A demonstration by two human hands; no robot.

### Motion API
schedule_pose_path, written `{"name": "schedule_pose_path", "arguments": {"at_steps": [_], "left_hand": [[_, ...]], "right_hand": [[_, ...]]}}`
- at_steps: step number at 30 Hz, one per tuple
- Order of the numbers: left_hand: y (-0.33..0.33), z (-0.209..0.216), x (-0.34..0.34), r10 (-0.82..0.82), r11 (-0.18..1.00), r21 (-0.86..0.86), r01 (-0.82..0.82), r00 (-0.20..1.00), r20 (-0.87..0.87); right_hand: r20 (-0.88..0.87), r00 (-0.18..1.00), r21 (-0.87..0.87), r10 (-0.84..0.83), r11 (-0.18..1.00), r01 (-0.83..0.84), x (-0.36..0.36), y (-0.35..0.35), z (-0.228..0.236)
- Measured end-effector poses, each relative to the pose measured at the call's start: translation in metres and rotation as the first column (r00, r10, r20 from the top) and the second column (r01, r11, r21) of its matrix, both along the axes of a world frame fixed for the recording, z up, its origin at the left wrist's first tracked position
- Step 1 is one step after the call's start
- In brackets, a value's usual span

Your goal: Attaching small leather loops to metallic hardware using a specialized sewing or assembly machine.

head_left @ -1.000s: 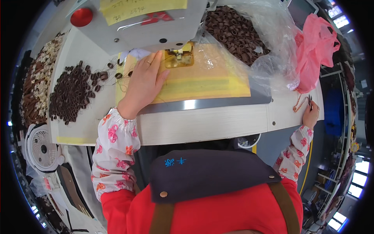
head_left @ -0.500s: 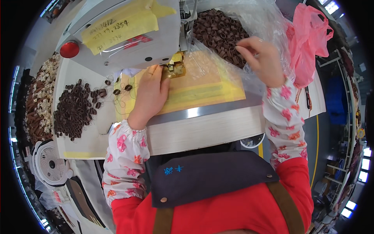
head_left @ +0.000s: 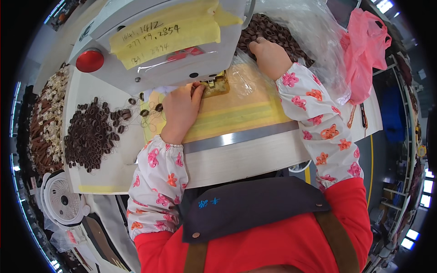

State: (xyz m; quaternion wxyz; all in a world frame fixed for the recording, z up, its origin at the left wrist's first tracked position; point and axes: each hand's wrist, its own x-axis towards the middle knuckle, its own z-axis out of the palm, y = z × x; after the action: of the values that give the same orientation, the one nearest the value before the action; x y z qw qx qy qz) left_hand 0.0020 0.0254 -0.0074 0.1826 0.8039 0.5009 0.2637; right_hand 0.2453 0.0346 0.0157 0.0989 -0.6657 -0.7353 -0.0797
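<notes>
My left hand (head_left: 180, 111) is at the brass-coloured plate (head_left: 219, 87) under the grey sewing machine head (head_left: 157, 77). Its thumb and forefinger are pressed together, and whatever lies between them is hidden. Over on the right, my right hand (head_left: 272, 60) reaches to the near edge of a pile of brown loops (head_left: 268, 32) on clear plastic. Those fingers are bent and closed at the loops; I cannot make out whether one is held. Several stitched dark loops (head_left: 144, 112) trail thin threads just left of my left hand.
A heap of dark loops with loose threads (head_left: 91, 136) covers the table's left side. A red button (head_left: 89, 61) sticks out of the machine. Beyond the clear plastic (head_left: 325, 54) stands a pink bag (head_left: 364, 50). A white fan (head_left: 63, 199) is at lower left.
My right hand has come left and down onto the brown loops from above the plastic. My left hand stays beside the plate. The whole view has shifted slightly.
</notes>
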Motion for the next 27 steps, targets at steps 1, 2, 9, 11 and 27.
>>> {"name": "schedule_pose_path", "arguments": {"at_steps": [1, 2, 9, 11, 27], "left_hand": [[0.0, -0.001, -0.001, -0.009, 1.0, 0.012, 0.009, 1.0, 0.018], [0.001, -0.003, -0.003, -0.059, 0.997, 0.062, 0.055, 0.996, 0.071], [-0.003, -0.002, -0.007, -0.055, 0.998, -0.007, 0.059, 0.959, 0.279], [-0.006, 0.003, -0.009, -0.041, 0.994, -0.079, 0.07, 0.947, 0.319], [0.002, 0.006, -0.011, -0.33, 0.93, 0.18, 0.32, 0.943, 0.028]], "right_hand": [[0.046, 0.999, -0.019, -0.004, 1.0, 0.004, -0.001, -0.002, 0.001], [0.09, 0.996, -0.036, -0.001, 0.999, 0.004, -0.002, -0.002, 0.002], [-0.413, 0.888, 0.217, 0.203, 0.969, -0.12, -0.008, -0.021, 0.011], [-0.626, 0.765, 0.095, 0.154, 0.988, -0.121, -0.033, -0.036, 0.01], [-0.944, 0.329, -0.041, 0.002, 0.992, -0.123, -0.079, -0.049, -0.023]]}}
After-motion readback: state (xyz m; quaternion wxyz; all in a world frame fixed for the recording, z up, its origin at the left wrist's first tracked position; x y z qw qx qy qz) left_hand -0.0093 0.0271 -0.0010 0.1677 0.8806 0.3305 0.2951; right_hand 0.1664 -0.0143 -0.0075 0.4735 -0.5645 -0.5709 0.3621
